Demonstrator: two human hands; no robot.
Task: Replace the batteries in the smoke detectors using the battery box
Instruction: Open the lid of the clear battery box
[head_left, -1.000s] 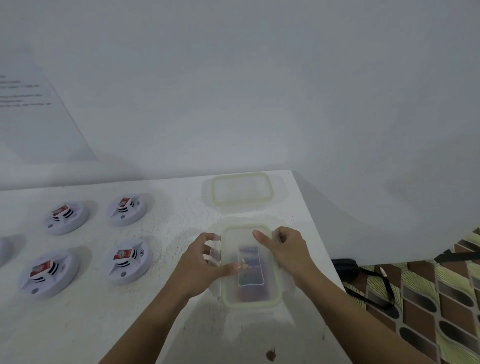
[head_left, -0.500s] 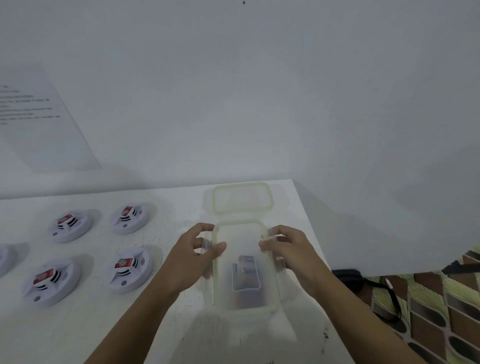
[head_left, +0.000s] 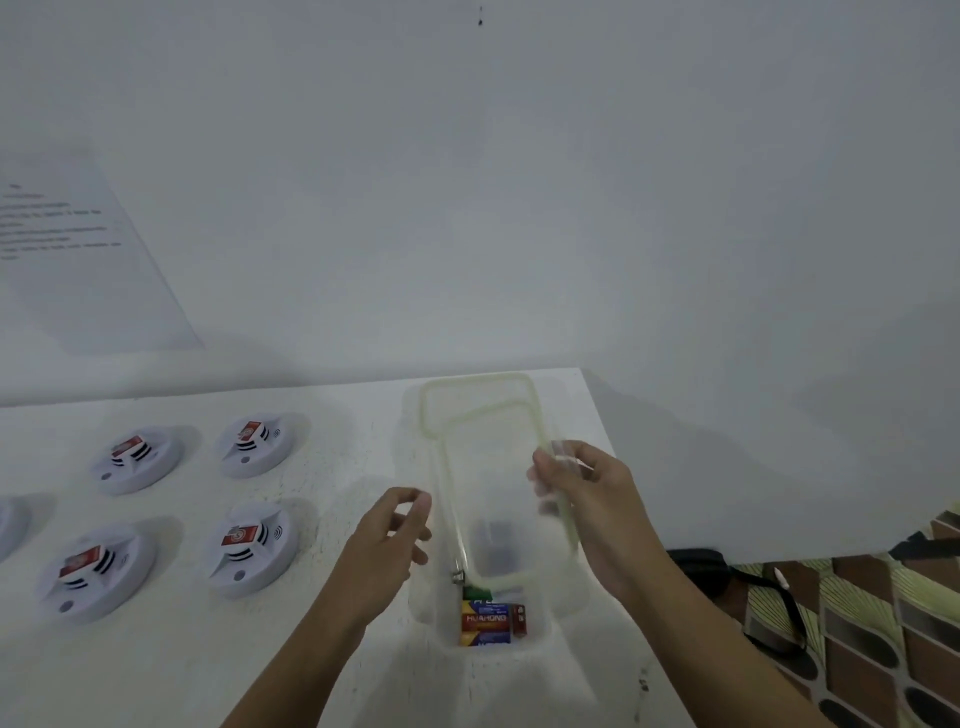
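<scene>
Batteries (head_left: 485, 621) sit in the clear box (head_left: 540, 631) on the table (head_left: 182, 665). Right hand (head_left: 597, 512) pinches the lifted lid (head_left: 498, 493) by its edge. Left hand (head_left: 387, 540) floats beside it, fingers loosely curled, holding nothing.

A printed sheet (head_left: 78, 260) on the wall, black strap (head_left: 727, 577) on patterned floor (head_left: 857, 623)

**Open lanes and blockers on the white table**

The lid (head_left: 511, 499), raised in the right hand (head_left: 597, 514), covers the far end of the battery box (head_left: 431, 613) — only its 6 o'clock end, where the batteries (head_left: 485, 623) lie, is open from above; the left hand (head_left: 387, 545) crowds the box's 9 o'clock side; smoke detectors (head_left: 252, 551) fill the table toward 9 o'clock, bare strips between them; a second lid (head_left: 478, 387) lies at 12 o'clock.
</scene>
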